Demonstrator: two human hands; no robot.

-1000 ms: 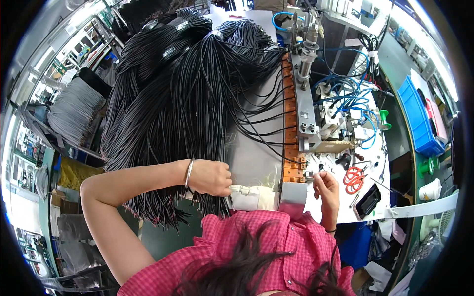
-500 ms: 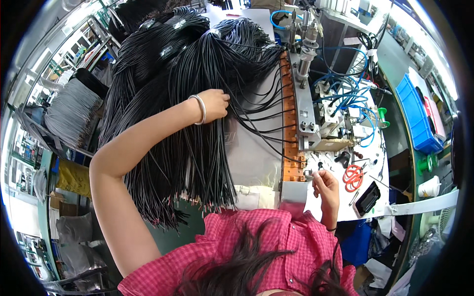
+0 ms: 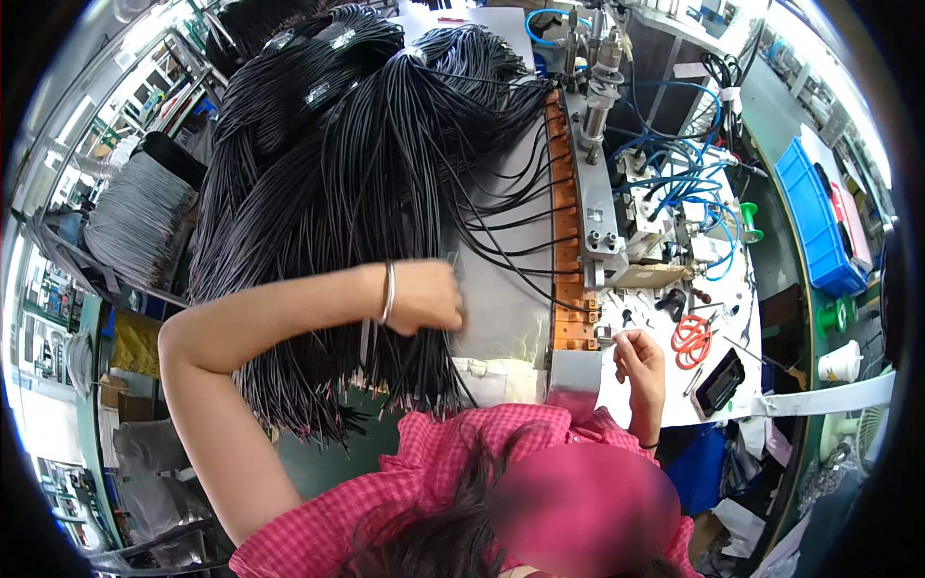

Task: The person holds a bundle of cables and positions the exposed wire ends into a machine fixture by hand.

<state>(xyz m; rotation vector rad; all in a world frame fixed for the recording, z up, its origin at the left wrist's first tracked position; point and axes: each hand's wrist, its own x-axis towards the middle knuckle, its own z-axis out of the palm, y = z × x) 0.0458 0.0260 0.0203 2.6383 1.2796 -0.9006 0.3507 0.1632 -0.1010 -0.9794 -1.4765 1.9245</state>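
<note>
My left hand (image 3: 427, 297), with a metal bangle at the wrist, is over the lower part of a large bundle of thin black cables (image 3: 318, 183). Its fingers are curled and slightly blurred; what they hold, if anything, is hidden. My right hand (image 3: 641, 366) is raised beside the near end of a long orange block fixture (image 3: 566, 222), thumb and forefinger pinched together. I cannot make out anything between them. A small metal piece (image 3: 604, 333) sits just by those fingertips. Several black cables run from the bundle into slots along the orange fixture.
A metal press assembly (image 3: 599, 183) with blue air tubes (image 3: 674, 164) flanks the fixture. On the right lie a coiled red cord (image 3: 691, 342) and a black tray (image 3: 720, 382). A blue bin (image 3: 814, 217) stands farther right; grey cable (image 3: 135, 226) is racked on the left.
My left hand has moved down toward me along the black cables, and its forearm has dropped with it. My right hand stays at almost the same place, still pinched.
</note>
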